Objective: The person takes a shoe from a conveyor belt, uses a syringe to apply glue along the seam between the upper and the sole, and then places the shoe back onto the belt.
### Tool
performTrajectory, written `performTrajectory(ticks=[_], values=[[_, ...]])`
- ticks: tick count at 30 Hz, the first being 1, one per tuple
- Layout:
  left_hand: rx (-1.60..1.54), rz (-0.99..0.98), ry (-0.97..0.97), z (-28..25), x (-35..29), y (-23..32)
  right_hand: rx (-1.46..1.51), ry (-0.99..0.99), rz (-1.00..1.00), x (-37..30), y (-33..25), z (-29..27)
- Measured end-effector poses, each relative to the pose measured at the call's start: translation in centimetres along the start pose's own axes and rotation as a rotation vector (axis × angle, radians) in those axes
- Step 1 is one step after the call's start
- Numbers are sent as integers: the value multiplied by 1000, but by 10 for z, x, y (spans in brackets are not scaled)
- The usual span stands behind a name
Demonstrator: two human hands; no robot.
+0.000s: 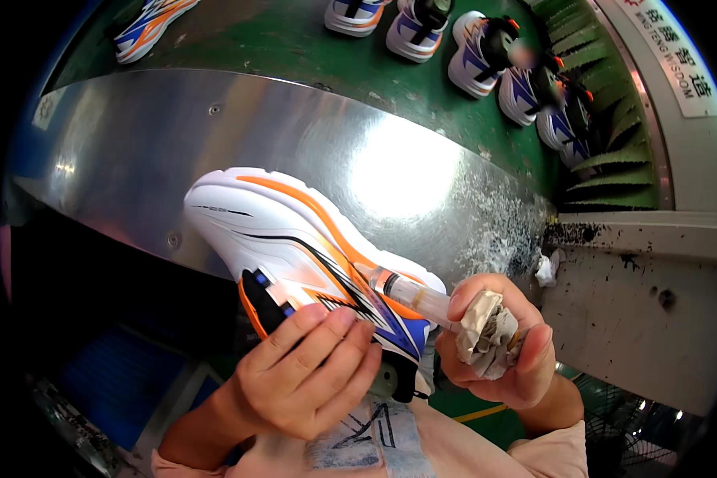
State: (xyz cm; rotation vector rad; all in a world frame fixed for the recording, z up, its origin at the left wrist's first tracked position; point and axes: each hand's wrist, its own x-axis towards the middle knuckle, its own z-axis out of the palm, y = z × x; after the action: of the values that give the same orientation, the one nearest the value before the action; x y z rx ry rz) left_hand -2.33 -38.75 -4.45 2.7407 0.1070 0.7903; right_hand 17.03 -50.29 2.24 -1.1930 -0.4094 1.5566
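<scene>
A white sneaker (279,223) with orange, black and purple markings is tilted on its side in front of me, its sole edge facing away. My left hand (315,370) is closed on the near side of it, fingers pressed against the upper by the opening. In my right hand (498,342) is a clear plastic syringe (422,299), its rear end wrapped in crumpled whitish material (486,338). The syringe tip points at the seam between the upper and the orange-and-white sole, and appears to touch it.
A shiny metal ledge (287,119) lies beyond the sneaker, with whitish residue at its right. Behind it, a green conveyor belt (279,48) carries several similar sneakers (478,60). Green strip curtains (613,119) hang at the right, above a grey panel (629,295) stained with dark spots.
</scene>
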Motion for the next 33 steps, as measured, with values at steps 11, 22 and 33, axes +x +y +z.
performTrajectory(ticks=[11,22,33], values=[[67,-24,-51,-1,14,4,50,-32,-70,-37,23,-35],[106,-25,-191,-8,42,2,265,-60,-160,-45,53,-80],[121,-20,-276,-6,62,0,357,-58,-177,-52,74,-95]])
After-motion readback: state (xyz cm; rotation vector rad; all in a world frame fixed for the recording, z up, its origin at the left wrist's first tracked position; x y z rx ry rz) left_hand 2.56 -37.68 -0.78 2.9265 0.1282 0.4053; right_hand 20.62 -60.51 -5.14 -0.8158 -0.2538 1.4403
